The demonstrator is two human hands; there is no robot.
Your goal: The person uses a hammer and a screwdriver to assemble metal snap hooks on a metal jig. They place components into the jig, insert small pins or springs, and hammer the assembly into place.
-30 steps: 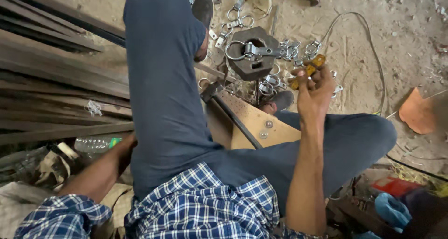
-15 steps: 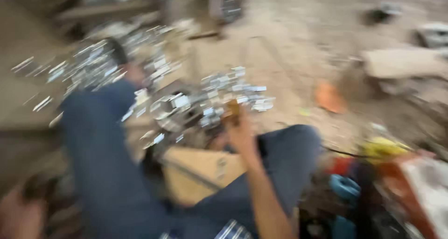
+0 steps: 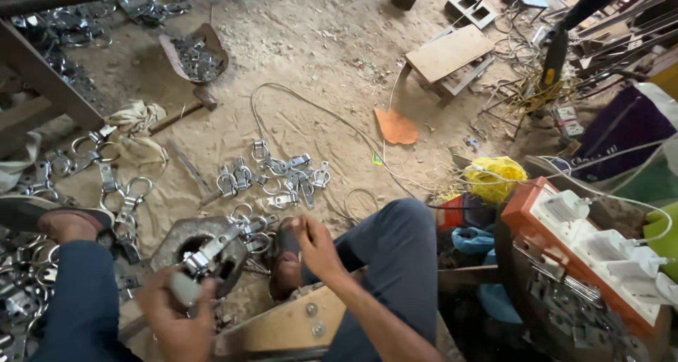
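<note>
left hand [image 3: 176, 312] now gripping clasp [image 3: 201, 259] | right hand [image 3: 314, 245] raised, curled

— What is being seen differently from a second ago?

— The left hand [image 3: 173, 312], earlier lowered beside the leg, is now being held at the hexagonal metal block [image 3: 201, 252], closed around a metal clasp [image 3: 205, 256].

— And the right hand [image 3: 318, 245]?

— The orange-handled tool is no longer being gripped; the hand is being held above the knee. More floor [image 3: 318, 44] is being shown.
</note>
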